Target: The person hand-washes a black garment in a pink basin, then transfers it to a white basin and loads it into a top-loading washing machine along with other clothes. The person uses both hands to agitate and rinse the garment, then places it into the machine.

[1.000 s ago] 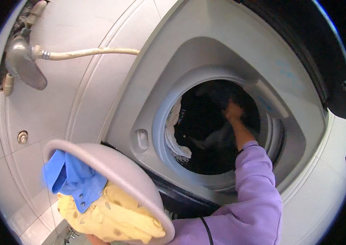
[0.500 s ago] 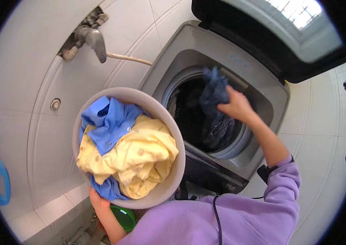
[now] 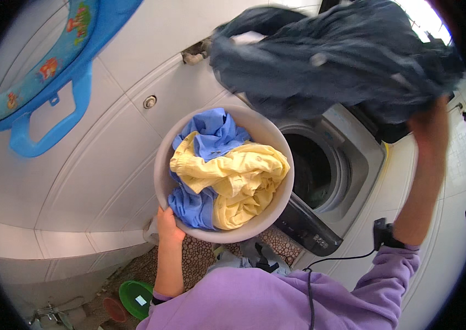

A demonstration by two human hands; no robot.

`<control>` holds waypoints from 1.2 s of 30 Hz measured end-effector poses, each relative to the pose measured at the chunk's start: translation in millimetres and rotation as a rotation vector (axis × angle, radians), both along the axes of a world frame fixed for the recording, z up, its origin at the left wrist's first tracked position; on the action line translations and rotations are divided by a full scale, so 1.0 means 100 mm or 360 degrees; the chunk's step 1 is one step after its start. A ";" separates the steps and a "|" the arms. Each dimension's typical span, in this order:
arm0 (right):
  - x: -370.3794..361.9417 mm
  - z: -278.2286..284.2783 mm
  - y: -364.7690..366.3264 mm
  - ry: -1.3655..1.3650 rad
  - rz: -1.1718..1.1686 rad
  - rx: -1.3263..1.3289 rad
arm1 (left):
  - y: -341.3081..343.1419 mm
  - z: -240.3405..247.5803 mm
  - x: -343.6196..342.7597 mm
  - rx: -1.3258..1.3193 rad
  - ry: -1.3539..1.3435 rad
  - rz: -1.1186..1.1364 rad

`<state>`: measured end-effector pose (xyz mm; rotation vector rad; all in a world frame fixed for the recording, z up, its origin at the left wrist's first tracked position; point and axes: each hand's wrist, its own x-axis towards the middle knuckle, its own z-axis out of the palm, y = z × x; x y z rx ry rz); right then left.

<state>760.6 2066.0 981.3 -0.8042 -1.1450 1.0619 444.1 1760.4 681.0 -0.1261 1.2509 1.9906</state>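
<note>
Raised high on the right, my right hand (image 3: 430, 124) grips the edge of a dark navy garment (image 3: 326, 63), which swings out to the left in a motion blur. The cloth hangs over the back of an open top-loading washing machine (image 3: 362, 165) and hides part of its lid. Down on the left, my left hand (image 3: 170, 226) is closed on the rim of a round whitish basin (image 3: 162, 176). Inside the basin lie a crumpled yellow garment (image 3: 249, 170) and blue clothing (image 3: 211, 129). The machine's drum (image 3: 312, 168) looks dark inside.
A blue plastic seat with a handle (image 3: 51, 121) hangs at the upper left by the tiled wall (image 3: 101, 165). Below are a green bowl (image 3: 134, 294) and a small reddish bowl (image 3: 114, 309) on the pebble-patterned floor. A black cable (image 3: 337, 258) runs to my right wrist.
My right hand has lifted the navy garment out of the drum, up and to the right, spreading it wide. My left hand still holds the basin. The view has shifted, showing more on the left.
</note>
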 end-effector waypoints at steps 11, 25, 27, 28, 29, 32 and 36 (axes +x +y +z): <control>-1.17 -1.95 -0.59 -0.2391 0.1161 0.0051 | 0.00 -0.02 0.08 -0.0002 -0.0080 0.0145; -0.48 -3.21 1.75 -0.2059 0.1507 -0.1115 | -0.47 -0.41 -0.27 -0.0207 -0.0197 -0.0047; -0.45 -3.89 1.86 -0.2096 0.1608 -0.1484 | -0.54 -0.38 -0.27 -0.0197 -0.0272 0.0012; -0.40 -4.20 1.86 -0.2106 0.1684 -0.1630 | -0.59 -0.36 -0.26 -0.0157 -0.0256 -0.0099; -0.37 -4.49 1.89 -0.2201 0.1671 -0.1823 | -0.63 -0.34 -0.25 -0.0384 -0.0103 -0.0015; -0.02 -5.25 1.94 -0.2131 0.1490 -0.1947 | -0.74 -0.22 -0.20 -0.1024 0.0858 -0.0527; 0.25 -6.29 1.88 -0.2530 0.1338 -0.1481 | -0.74 0.05 -0.16 -0.1394 0.1215 -0.0583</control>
